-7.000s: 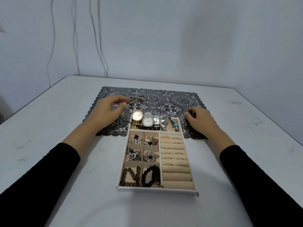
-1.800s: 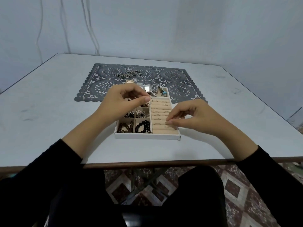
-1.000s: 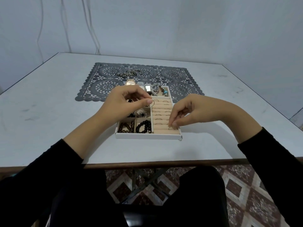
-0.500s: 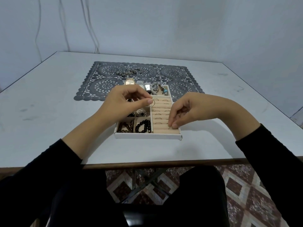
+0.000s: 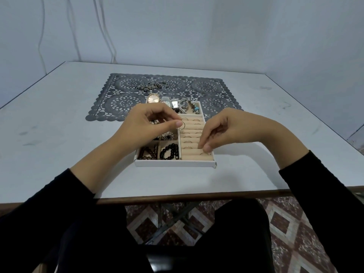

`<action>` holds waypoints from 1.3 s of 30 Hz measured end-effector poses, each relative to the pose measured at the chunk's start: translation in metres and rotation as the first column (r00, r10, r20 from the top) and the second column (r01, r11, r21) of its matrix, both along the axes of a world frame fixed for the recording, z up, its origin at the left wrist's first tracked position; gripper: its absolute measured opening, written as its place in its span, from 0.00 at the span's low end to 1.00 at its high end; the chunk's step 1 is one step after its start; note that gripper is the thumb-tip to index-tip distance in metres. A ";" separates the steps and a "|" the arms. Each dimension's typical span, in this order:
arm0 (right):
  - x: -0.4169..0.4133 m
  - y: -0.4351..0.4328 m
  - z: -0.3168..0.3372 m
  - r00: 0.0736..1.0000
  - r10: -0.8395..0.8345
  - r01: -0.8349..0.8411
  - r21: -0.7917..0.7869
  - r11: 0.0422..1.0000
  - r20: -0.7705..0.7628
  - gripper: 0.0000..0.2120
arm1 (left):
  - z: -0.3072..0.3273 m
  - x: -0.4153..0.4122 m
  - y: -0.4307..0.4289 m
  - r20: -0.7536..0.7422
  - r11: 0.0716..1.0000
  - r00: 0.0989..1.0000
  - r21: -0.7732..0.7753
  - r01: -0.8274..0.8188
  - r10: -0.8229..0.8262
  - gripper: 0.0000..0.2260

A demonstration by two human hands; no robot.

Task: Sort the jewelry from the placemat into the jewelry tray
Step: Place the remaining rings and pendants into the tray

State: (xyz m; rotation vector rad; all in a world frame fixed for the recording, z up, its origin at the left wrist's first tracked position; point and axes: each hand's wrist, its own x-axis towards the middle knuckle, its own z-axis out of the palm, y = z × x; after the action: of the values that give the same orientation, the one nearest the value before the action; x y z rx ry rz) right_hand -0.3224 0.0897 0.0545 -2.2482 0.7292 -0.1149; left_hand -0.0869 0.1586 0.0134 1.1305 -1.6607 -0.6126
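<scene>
Rings are the step in hand: my right hand [image 5: 226, 129] pinches a small gold ring [image 5: 202, 154] into a beige slot [image 5: 191, 154] of the white jewelry tray [image 5: 173, 163] beneath it; my left hand [image 5: 146, 126] pinches a thin wire ring [image 5: 183, 125], likely next for a free slot.

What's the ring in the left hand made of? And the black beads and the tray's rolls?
The ring in the left hand: thin metal, probably; it glints. The black beads: glossy, maybe polished stone or glass; shiny spots show. The rolls: beige, matte, velvety-looking fabric, likely.
</scene>
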 end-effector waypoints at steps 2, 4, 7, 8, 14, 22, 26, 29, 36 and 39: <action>-0.007 -0.005 -0.005 0.979 -0.089 0.074 0.091 0.993 0.181 0.10 | 0.000 0.000 0.000 0.003 1.000 1.000 -0.003 0.003 -0.003 0.09; -0.011 -0.012 -0.013 0.912 -0.208 0.176 0.123 0.977 0.353 0.11 | 0.001 -0.001 0.000 0.019 1.000 1.000 -0.001 0.011 -0.011 0.08; -0.012 -0.023 -0.028 0.770 -0.393 0.389 0.119 0.913 0.503 0.10 | 0.000 -0.003 0.001 0.058 1.000 0.998 -0.004 0.020 -0.020 0.06; -0.011 -0.026 -0.034 0.732 -0.441 0.471 0.081 0.878 0.519 0.09 | 0.000 -0.004 0.001 0.071 1.000 0.997 -0.005 0.022 -0.021 0.05; -0.007 -0.045 -0.058 0.761 -0.554 0.647 -0.345 0.680 0.336 0.16 | 0.002 -0.011 0.004 0.167 0.996 0.982 0.001 0.085 -0.084 0.04; -0.001 -0.048 -0.066 0.840 -0.524 0.520 -0.485 0.703 0.141 0.17 | 0.000 -0.010 0.003 0.283 0.987 0.948 -0.022 0.157 -0.145 0.06; -0.002 -0.050 -0.069 0.849 -0.512 0.506 -0.487 0.712 0.134 0.14 | -0.001 -0.011 0.003 0.338 0.978 0.924 -0.037 0.203 -0.179 0.05; -0.002 -0.050 -0.069 0.855 -0.500 0.496 -0.492 0.716 0.134 0.13 | -0.003 -0.010 0.002 0.383 0.973 0.904 -0.045 0.226 -0.192 0.05; -0.001 -0.044 -0.065 0.847 -0.516 0.506 -0.487 0.712 0.126 0.15 | -0.003 -0.010 0.002 0.431 0.958 0.871 -0.046 0.283 -0.237 0.05; -0.001 -0.043 -0.064 0.849 -0.514 0.503 -0.489 0.712 0.124 0.15 | -0.003 -0.009 0.002 0.444 0.955 0.858 -0.012 0.295 -0.259 0.05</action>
State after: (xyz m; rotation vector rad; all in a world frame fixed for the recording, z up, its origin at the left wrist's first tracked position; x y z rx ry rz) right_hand -0.3231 0.0470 -0.0094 -2.4606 1.4682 -0.6214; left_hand -0.0955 0.1604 0.0104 1.0264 -2.2464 -0.4846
